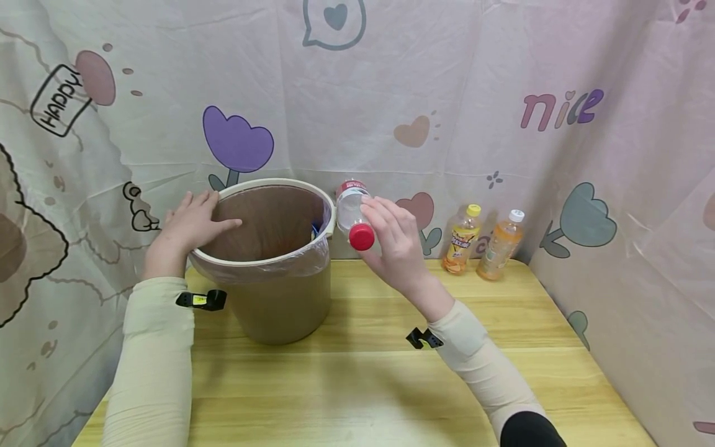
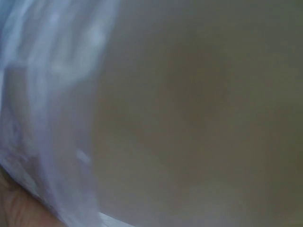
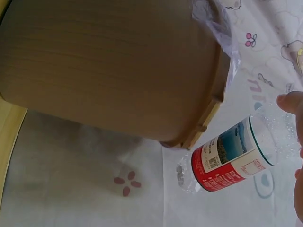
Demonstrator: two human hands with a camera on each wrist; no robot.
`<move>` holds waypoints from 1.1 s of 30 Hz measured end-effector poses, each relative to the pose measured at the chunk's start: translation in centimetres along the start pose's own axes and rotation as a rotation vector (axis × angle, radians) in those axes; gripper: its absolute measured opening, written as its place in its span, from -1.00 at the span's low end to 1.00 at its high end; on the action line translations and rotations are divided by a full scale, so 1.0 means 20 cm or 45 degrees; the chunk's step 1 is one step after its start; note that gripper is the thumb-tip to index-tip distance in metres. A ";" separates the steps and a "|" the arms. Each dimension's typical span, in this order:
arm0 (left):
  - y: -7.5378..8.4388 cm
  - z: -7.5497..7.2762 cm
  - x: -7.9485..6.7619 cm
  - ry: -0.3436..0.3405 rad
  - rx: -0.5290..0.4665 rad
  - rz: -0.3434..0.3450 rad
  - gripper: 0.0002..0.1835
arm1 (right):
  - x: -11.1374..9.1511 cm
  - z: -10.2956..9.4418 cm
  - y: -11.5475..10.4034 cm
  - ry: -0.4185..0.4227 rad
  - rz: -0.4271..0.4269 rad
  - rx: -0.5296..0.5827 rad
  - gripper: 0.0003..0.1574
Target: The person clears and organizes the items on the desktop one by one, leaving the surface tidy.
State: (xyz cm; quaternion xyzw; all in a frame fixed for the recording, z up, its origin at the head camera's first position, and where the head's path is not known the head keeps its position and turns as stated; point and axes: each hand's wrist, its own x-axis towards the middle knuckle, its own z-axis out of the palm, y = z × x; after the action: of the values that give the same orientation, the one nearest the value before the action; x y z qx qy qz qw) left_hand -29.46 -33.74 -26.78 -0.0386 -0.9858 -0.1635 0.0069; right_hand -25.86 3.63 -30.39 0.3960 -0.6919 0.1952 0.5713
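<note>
A brown trash can (image 1: 279, 304) with a pale rim and a clear plastic liner (image 3: 215, 28) stands on the table. My left hand (image 1: 192, 226) lies at the can's left rim, fingers spread and thumb reaching over the opening. In the left wrist view, the liner (image 2: 66, 118) and the can's wall fill most of the picture, blurred. My right hand (image 1: 393, 239) grips a clear plastic bottle (image 1: 350, 208) with a red cap and a red label. The bottle is held tilted beside the can's right rim, cap towards me. Its picture label shows in the right wrist view.
Two orange drink bottles stand at the table's back right, one with a yellow cap (image 1: 462, 241), one with a white cap (image 1: 501, 247). Printed curtains (image 1: 357, 112) hang behind and at both sides. Something blue (image 1: 315, 230) shows inside the can.
</note>
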 end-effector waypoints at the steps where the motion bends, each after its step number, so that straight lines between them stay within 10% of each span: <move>1: 0.00 0.00 0.00 -0.001 0.000 0.000 0.04 | 0.01 0.01 -0.01 -0.001 -0.004 0.005 -0.34; 33: 0.00 0.00 0.02 0.000 0.022 0.007 0.11 | 0.04 0.25 -0.16 -0.206 -0.124 0.224 -0.38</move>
State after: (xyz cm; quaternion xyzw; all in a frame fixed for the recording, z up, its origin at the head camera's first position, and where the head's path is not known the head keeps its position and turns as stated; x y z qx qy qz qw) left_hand -29.75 -33.67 -26.79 -0.0413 -0.9870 -0.1550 0.0077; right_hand -26.63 -2.26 -31.57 0.4921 -0.6958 0.1948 0.4855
